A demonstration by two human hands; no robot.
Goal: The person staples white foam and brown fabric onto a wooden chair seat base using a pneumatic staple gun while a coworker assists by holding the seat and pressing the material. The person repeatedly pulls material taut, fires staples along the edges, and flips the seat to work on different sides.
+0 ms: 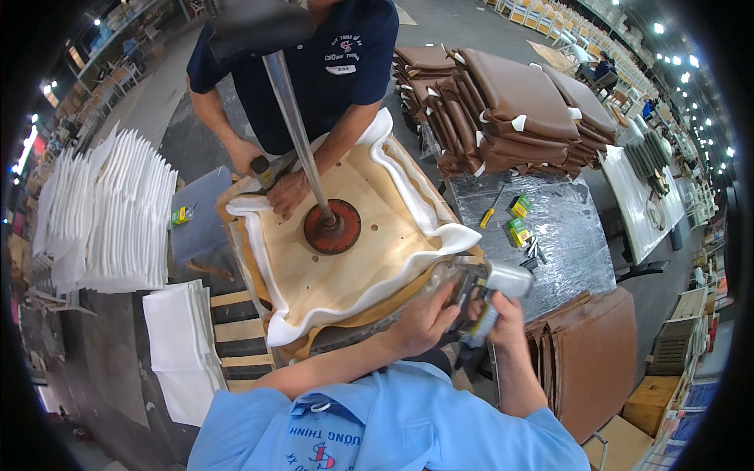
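A staple gun [481, 310], blurred by motion, is in my right hand [506, 320] at the near right corner of a plywood seat panel [377, 235]. My left hand [428, 320] is closed beside the gun, its fingers curled at the panel's near edge; what they hold is hidden. White padding [338, 310] rises round the panel's edges, with a tan-brown cover [314, 339] below it. On the panel's middle presses a round red disc [331, 228] under a metal rod [294, 125]. Across from me, a co-worker's hand [289, 195] rests on the panel, and their other hand holds a second staple gun [263, 171].
Brown cushions [518, 102] are piled at the far right, beside a plastic-wrapped table [565, 228] with a yellow-handled screwdriver [491, 208] and small boxes. Brown sheets [593, 353] stand near right. White padding sheets [110, 212] are stacked at left, more white sheets [184, 345] nearer me.
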